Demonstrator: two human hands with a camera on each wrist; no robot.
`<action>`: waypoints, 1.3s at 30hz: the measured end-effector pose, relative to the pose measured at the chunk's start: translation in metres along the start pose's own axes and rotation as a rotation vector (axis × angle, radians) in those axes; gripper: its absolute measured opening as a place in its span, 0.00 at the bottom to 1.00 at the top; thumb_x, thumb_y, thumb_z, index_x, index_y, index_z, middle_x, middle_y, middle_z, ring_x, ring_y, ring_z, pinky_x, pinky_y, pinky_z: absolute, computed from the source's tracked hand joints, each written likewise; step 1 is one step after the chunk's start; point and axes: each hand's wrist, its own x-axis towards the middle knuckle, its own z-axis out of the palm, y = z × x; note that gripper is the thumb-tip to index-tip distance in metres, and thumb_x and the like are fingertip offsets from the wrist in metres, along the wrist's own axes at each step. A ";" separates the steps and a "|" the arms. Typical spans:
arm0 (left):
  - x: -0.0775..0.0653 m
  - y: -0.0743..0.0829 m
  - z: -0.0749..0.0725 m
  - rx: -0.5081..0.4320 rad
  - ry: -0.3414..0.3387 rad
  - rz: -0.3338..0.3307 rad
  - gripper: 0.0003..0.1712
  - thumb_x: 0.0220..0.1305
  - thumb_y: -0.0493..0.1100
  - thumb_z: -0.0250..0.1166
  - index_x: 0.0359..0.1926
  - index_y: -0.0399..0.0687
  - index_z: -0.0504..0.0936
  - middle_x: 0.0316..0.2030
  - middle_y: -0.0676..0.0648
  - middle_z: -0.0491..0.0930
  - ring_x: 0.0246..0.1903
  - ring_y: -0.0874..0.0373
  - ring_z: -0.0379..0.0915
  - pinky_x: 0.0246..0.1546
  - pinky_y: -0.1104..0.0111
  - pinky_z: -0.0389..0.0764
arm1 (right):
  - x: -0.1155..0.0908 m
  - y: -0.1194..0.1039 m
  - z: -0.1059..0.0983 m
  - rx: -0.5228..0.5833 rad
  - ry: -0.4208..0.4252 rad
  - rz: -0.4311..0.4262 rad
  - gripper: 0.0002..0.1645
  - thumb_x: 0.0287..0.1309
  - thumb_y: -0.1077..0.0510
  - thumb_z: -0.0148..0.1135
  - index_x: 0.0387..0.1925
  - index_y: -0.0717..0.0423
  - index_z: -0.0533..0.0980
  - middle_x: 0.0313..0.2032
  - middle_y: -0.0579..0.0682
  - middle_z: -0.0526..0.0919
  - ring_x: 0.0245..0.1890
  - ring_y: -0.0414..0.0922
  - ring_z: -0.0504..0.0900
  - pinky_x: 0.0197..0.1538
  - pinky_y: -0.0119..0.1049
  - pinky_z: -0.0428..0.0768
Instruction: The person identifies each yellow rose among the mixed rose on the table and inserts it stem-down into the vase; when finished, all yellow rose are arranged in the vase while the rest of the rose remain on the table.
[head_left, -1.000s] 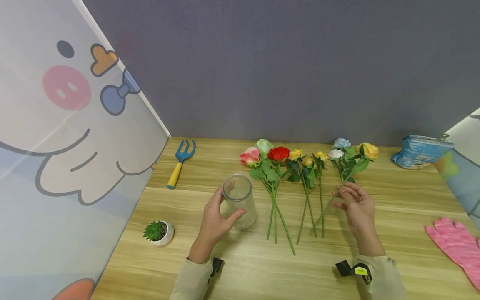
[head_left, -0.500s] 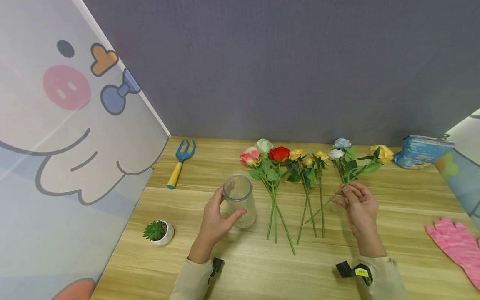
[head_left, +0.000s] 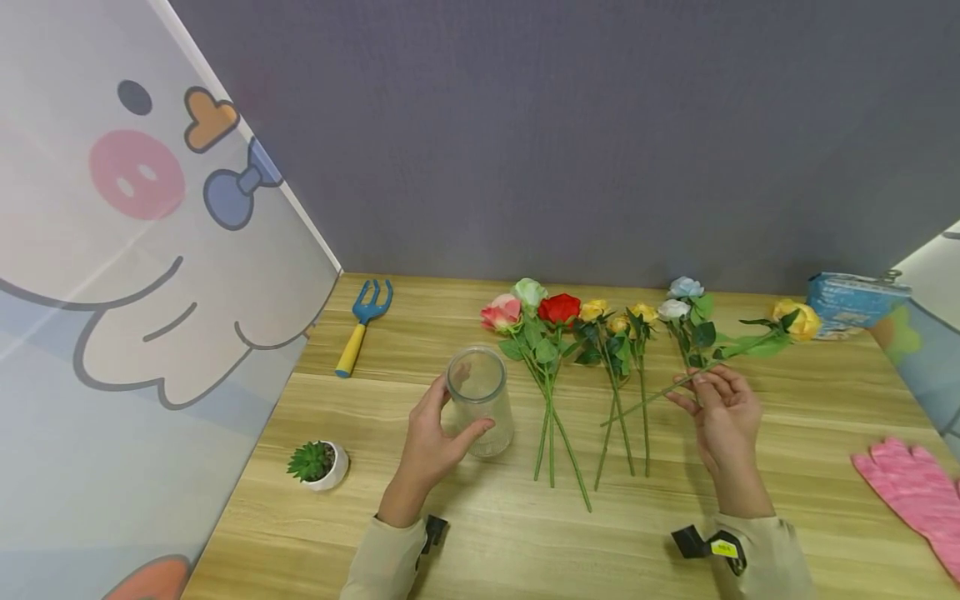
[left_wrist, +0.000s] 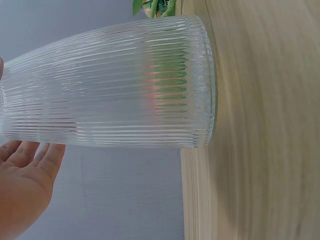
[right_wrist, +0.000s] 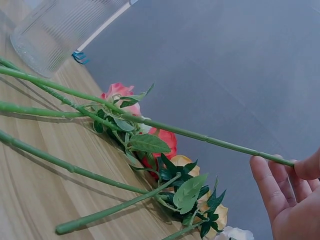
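Note:
My left hand point(head_left: 431, 446) grips a clear ribbed glass vase point(head_left: 487, 421), fingers behind it and thumb across the front. In the left wrist view the vase point(left_wrist: 115, 90) stands upright on the wooden table. With thumb and fingertips, my right hand point(head_left: 726, 425) pinches the green stem of a yellow rose point(head_left: 801, 321). Its bloom points right and the stem slants down to the left over other stems. Close behind that hand lie a white rose point(head_left: 673, 309) and a light blue rose point(head_left: 686, 287). The right wrist view shows the pinched stem point(right_wrist: 200, 136) rising toward my fingertips.
Between the hands lie a pink rose point(head_left: 501, 312), a pale green rose point(head_left: 529, 292), a red rose point(head_left: 559, 309) and smaller yellow roses point(head_left: 643, 312). A garden fork point(head_left: 351, 350) and potted succulent point(head_left: 322, 465) are left; a blue bag point(head_left: 855, 302) and pink glove point(head_left: 915, 492) right.
The yellow rose in my right hand has swung rightward, its bloom now overlapping the blue bag and its stem lying flatter. That hand has shifted slightly right. My left hand stays on the vase.

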 end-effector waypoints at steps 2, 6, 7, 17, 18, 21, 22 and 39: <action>-0.001 0.000 0.000 -0.001 0.000 -0.005 0.46 0.62 0.57 0.75 0.70 0.34 0.69 0.64 0.36 0.77 0.63 0.39 0.76 0.63 0.47 0.79 | 0.000 0.000 0.001 -0.001 0.014 -0.003 0.06 0.70 0.76 0.54 0.45 0.70 0.69 0.34 0.57 0.85 0.32 0.48 0.88 0.33 0.37 0.90; -0.001 0.000 0.000 -0.002 -0.001 -0.003 0.45 0.62 0.55 0.76 0.70 0.34 0.69 0.64 0.35 0.77 0.63 0.38 0.76 0.63 0.46 0.79 | -0.001 -0.001 0.003 0.006 0.026 -0.018 0.05 0.69 0.76 0.53 0.43 0.71 0.68 0.34 0.58 0.84 0.32 0.48 0.88 0.34 0.38 0.90; -0.001 -0.001 0.000 -0.002 -0.002 -0.001 0.45 0.61 0.52 0.77 0.70 0.34 0.69 0.64 0.35 0.77 0.63 0.38 0.76 0.62 0.46 0.79 | -0.002 -0.002 0.004 0.005 0.031 -0.023 0.05 0.69 0.76 0.54 0.43 0.71 0.68 0.34 0.58 0.84 0.32 0.48 0.87 0.34 0.38 0.90; 0.000 0.001 -0.001 -0.004 -0.010 -0.010 0.45 0.60 0.51 0.78 0.71 0.35 0.69 0.64 0.35 0.77 0.63 0.38 0.75 0.62 0.46 0.79 | -0.004 -0.004 0.013 0.062 0.045 -0.066 0.03 0.69 0.77 0.54 0.39 0.71 0.70 0.32 0.60 0.83 0.31 0.50 0.87 0.32 0.39 0.90; 0.000 0.001 -0.001 -0.006 -0.010 -0.010 0.45 0.61 0.52 0.78 0.71 0.35 0.70 0.64 0.35 0.77 0.63 0.38 0.75 0.63 0.46 0.79 | -0.005 -0.004 0.014 0.071 0.039 -0.074 0.03 0.69 0.77 0.54 0.39 0.71 0.70 0.32 0.60 0.83 0.30 0.50 0.87 0.32 0.39 0.90; 0.001 0.001 0.000 -0.013 -0.010 -0.010 0.46 0.62 0.56 0.76 0.71 0.35 0.69 0.64 0.35 0.77 0.64 0.39 0.75 0.63 0.46 0.78 | -0.005 -0.004 0.016 0.112 0.015 -0.100 0.03 0.68 0.78 0.54 0.38 0.73 0.70 0.32 0.61 0.83 0.30 0.51 0.87 0.32 0.40 0.90; 0.001 0.001 0.000 -0.016 -0.009 -0.008 0.46 0.62 0.57 0.75 0.71 0.35 0.69 0.64 0.35 0.77 0.64 0.38 0.75 0.64 0.46 0.78 | -0.006 -0.004 0.017 0.129 0.007 -0.110 0.03 0.68 0.78 0.54 0.38 0.74 0.70 0.32 0.62 0.83 0.30 0.52 0.87 0.32 0.40 0.90; 0.001 0.001 0.000 -0.020 -0.009 -0.014 0.46 0.62 0.57 0.75 0.71 0.35 0.69 0.64 0.35 0.77 0.64 0.39 0.75 0.64 0.47 0.78 | -0.012 -0.009 0.039 0.234 -0.074 -0.206 0.04 0.67 0.80 0.53 0.38 0.74 0.69 0.32 0.64 0.83 0.32 0.55 0.88 0.32 0.43 0.90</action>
